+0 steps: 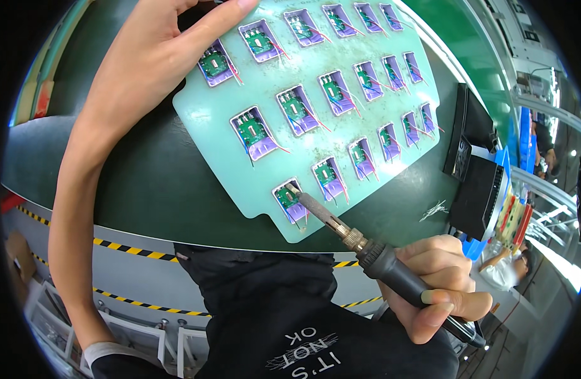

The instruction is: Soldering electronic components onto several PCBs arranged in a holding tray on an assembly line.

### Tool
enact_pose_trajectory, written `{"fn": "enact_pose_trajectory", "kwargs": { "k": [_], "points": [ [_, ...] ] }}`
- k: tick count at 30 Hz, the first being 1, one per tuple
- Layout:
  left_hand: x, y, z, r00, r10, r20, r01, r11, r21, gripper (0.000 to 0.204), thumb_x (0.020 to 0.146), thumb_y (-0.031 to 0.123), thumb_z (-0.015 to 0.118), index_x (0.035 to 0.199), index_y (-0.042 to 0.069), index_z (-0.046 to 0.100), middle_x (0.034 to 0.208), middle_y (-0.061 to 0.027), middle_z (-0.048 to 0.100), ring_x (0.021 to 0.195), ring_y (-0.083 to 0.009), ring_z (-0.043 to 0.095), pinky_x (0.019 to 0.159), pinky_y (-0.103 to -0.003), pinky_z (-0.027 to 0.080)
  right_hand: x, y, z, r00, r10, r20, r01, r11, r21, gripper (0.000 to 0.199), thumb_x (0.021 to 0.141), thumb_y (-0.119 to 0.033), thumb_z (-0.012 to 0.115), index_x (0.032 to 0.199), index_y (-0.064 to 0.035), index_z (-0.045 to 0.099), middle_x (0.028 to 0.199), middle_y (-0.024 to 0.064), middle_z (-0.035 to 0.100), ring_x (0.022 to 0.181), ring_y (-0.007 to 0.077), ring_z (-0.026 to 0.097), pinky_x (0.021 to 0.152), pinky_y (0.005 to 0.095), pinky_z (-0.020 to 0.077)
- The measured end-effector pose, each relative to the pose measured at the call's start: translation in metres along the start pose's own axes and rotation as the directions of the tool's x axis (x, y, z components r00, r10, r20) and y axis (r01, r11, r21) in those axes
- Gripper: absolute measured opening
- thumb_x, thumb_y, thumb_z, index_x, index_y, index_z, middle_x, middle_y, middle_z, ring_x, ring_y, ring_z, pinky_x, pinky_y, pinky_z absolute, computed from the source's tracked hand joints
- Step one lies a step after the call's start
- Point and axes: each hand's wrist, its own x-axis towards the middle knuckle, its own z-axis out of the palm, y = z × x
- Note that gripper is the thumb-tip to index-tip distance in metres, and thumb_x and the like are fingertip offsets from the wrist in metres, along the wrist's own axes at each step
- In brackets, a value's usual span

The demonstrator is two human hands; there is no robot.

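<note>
Two hands at work here: your right hand (439,287) is clamped around the black grip of the soldering iron (366,249), held like a pen so its tip lands on the small green circuit board (287,197) in the pocket nearest you, close to the table's near edge. Your left hand (148,60) lies open, fingers spread on the far left corner of the pale green fixture plate (271,136), seemingly pinning it flat so it won't slide under the tip. The plate sits on the dark green table (145,183), rows of boards with red and blue wires filling its pockets. A black box (477,167) stands by the right edge.
</note>
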Motion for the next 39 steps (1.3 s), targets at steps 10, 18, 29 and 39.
{"fn": "enact_pose_trajectory", "kwargs": {
  "k": [10, 18, 29, 39],
  "points": [
    [-0.004, 0.005, 0.002, 1.000, 0.009, 0.026, -0.009, 1.000, 0.010, 0.020, 0.090, 0.004, 0.050, 0.102, -0.007, 0.061, 0.085, -0.0094, 0.059, 0.073, -0.0118, 0.055, 0.065, -0.023, 0.044, 0.000, -0.002, -0.001, 1.000, 0.013, 0.022, -0.013, 1.000, -0.016, 0.016, 0.081, -0.018, 0.044, 0.082, -0.0035, 0.039, 0.040, 0.0033, 0.035, 0.029, 0.0147, 0.036, 0.036, 0.0271, 0.0344],
    [-0.004, -0.002, 0.000, 0.995, 0.096, 0.003, -0.096, 0.995, 0.022, 0.020, 0.090, 0.005, 0.050, 0.103, -0.006, 0.061, 0.087, -0.0091, 0.058, 0.074, -0.0114, 0.055, 0.065, -0.023, 0.044, -0.001, -0.001, -0.005, 1.000, -0.012, 0.019, 0.011, 0.999, 0.035, 0.029, 0.088, -0.025, 0.058, 0.086, -0.0019, 0.040, 0.047, 0.0020, 0.045, 0.033, 0.0124, 0.042, 0.029, 0.0229, 0.0309],
    [-0.001, -0.010, 0.001, 0.992, 0.125, 0.011, -0.125, 0.992, 0.017, 0.020, 0.090, 0.005, 0.050, 0.102, -0.006, 0.061, 0.087, -0.0094, 0.059, 0.075, -0.0119, 0.055, 0.066, -0.023, 0.044, -0.001, -0.004, -0.013, 0.992, -0.019, 0.121, 0.010, 0.998, 0.070, 0.028, 0.088, -0.025, 0.057, 0.090, -0.0030, 0.040, 0.047, 0.0028, 0.045, 0.035, 0.0131, 0.043, 0.030, 0.0240, 0.0313],
    [0.000, 0.000, 0.001, 0.994, 0.114, -0.002, -0.113, 0.991, 0.068, 0.020, 0.089, 0.005, 0.051, 0.102, -0.006, 0.061, 0.088, -0.0105, 0.059, 0.076, -0.0131, 0.056, 0.068, -0.023, 0.044, -0.002, -0.005, -0.006, 0.998, 0.012, 0.060, -0.013, 1.000, 0.012, 0.026, 0.087, -0.023, 0.059, 0.086, -0.0026, 0.043, 0.046, 0.0016, 0.045, 0.035, 0.0133, 0.043, 0.033, 0.0228, 0.0281]
  ]
}}
